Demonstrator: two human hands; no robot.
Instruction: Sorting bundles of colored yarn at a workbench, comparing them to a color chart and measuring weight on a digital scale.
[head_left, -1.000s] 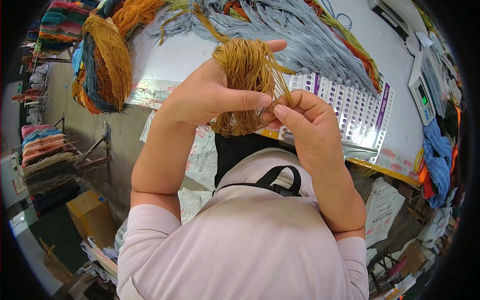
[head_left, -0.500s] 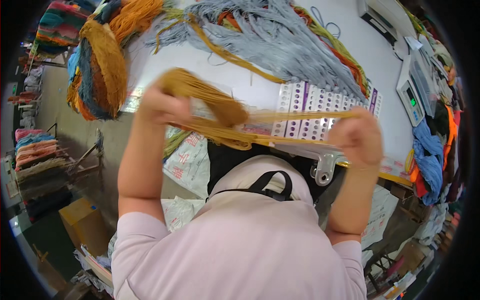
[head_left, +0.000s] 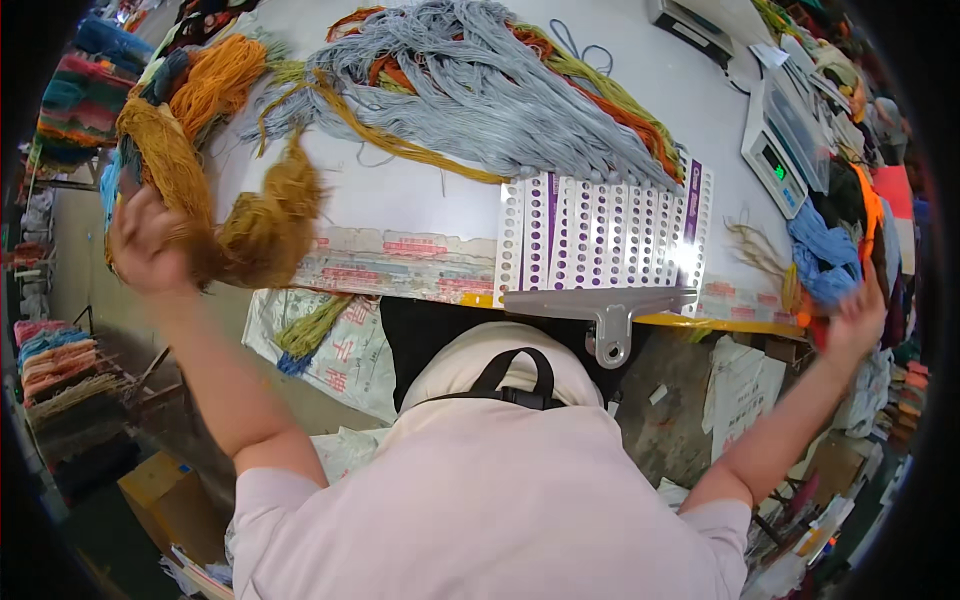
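Note:
My left hand point(head_left: 152, 240) is at the table's left edge, its curled fingers smeared by motion. It grips one end of a golden-brown yarn skein point(head_left: 275, 215), whose blurred loops bunch over the table's near left part. Beside this hand hangs a larger bundle of golden-brown yarn point(head_left: 165, 150). Far out to the right is my right hand point(head_left: 855, 322), next to a light-blue yarn bundle point(head_left: 822, 258) and some orange yarn. Its fingers are blurred, and whether they hold anything cannot be made out. Between the hands lies a white card with rows of holes point(head_left: 600, 235) and purple stripes.
A metal clip point(head_left: 608, 318) sits at the table's front edge. Grey-blue yarn point(head_left: 500, 95) with orange and olive strands spreads across the back. A digital scale point(head_left: 775, 160) stands on the right. A plastic sack point(head_left: 345, 355) and a cardboard box point(head_left: 172, 500) lie below, left.
My hands have swung wide apart. The skein, stretched between both hands before, is now bunched at the left with my left hand. My right hand has moved out to the right, away from it.

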